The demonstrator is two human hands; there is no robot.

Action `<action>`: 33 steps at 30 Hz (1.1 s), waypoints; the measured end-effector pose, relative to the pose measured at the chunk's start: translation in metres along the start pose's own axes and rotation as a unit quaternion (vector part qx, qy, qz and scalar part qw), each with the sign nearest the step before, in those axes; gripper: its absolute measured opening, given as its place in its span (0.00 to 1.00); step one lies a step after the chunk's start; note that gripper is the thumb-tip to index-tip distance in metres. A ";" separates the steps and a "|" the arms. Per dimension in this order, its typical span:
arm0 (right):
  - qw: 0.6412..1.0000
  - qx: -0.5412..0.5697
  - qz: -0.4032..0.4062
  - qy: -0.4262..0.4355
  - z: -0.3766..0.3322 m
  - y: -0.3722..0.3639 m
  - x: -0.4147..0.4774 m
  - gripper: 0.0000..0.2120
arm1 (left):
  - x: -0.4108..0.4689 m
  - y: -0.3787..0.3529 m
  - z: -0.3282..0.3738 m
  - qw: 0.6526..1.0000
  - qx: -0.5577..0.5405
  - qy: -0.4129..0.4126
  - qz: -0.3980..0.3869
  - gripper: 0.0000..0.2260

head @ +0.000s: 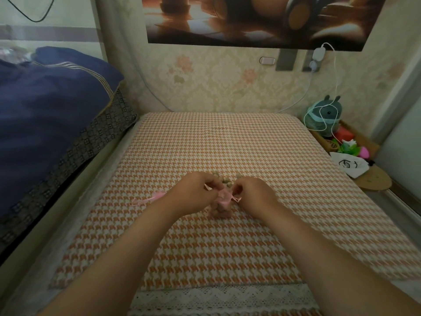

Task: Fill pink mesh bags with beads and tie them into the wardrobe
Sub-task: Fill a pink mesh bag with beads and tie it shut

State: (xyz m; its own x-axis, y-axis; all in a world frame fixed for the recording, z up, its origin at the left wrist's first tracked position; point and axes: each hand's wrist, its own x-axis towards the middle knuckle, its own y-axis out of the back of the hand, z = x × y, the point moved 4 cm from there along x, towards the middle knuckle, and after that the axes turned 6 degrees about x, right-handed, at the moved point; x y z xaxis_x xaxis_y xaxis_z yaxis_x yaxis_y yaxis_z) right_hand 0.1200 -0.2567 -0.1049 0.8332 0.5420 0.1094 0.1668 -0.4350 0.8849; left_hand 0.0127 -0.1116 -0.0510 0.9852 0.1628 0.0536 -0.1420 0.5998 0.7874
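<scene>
Forearms lead in; left hand (196,192) & right hand (252,193) pinch drawstrings at 9 & 3 o'clock of bead-filled pink bag (222,207), neck between fingers, body toward 6.

A home bedroom: a bed (52,124) with a navy quilt along the left edge, floral wallpaper (227,83), a poster (262,19) above, a charger (317,53) plugged into a wall socket, and a plush toy (325,115) at the mat's (227,144) far right corner.

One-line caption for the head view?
Both hands pull the drawstrings of a bead-filled pink mesh bag on the houndstooth mat.
</scene>
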 end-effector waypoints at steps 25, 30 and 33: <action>0.994 -0.008 -0.033 0.106 -0.054 0.052 -0.032 0.11 | -0.001 0.001 0.001 1.000 0.003 -0.029 -0.001 0.10; 0.991 -0.025 -0.064 0.111 -0.047 0.048 -0.033 0.09 | 0.000 0.005 -0.001 0.999 -0.012 -0.031 -0.007 0.09; 0.990 -0.028 -0.074 0.113 -0.046 0.043 -0.033 0.10 | 0.001 0.004 -0.006 0.998 -0.044 -0.024 -0.036 0.12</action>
State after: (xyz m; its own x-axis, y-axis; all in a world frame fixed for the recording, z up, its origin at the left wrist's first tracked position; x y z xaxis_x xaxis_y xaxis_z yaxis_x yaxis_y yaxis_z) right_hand 0.0754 -0.2602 -0.0496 0.6618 0.7465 0.0689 0.2432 -0.3008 0.9221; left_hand 0.0124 -0.1044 -0.0509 0.9963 0.0811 0.0293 -0.0765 0.6748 0.7340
